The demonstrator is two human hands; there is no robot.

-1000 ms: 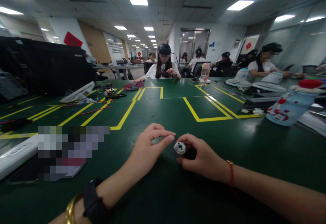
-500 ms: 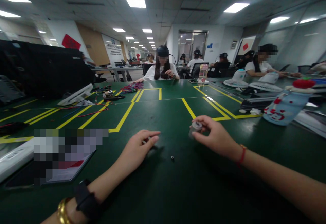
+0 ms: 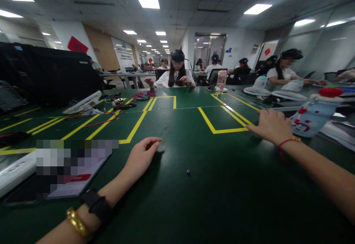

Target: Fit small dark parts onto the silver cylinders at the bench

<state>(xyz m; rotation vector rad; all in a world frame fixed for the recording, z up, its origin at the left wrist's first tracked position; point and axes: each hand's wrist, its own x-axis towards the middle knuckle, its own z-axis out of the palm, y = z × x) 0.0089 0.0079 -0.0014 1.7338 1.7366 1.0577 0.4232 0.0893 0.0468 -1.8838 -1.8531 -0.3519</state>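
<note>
My left hand (image 3: pixel 142 157) rests over the green table (image 3: pixel 172 203), its thumb and index finger brought together in a pinch. Whatever may be between those fingertips is too small or hidden to make out. A small dark ring-like part (image 3: pixel 188 172) lies on the table to the right of this hand, touched by neither hand. Over at the right, my right hand (image 3: pixel 273 125) is palm down beside a light blue bottle (image 3: pixel 307 120) with a red top. Its thumb stands apart from the fingers, whose tips are hidden behind the hand. No grey cylinder shows around it.
Left of me lie a phone-like flat slab (image 3: pixel 74 181) and a white bar (image 3: pixel 16 172). Farther back are loose wires (image 3: pixel 111 116) and a white fan (image 3: pixel 83 103). White fans (image 3: pixel 290 88) stand at the back right. A person (image 3: pixel 174 75) sits across the table.
My right hand has moved right and forward, away from the middle; the grey cylinder it held is out of sight. My left hand has drawn back slightly to the left.
</note>
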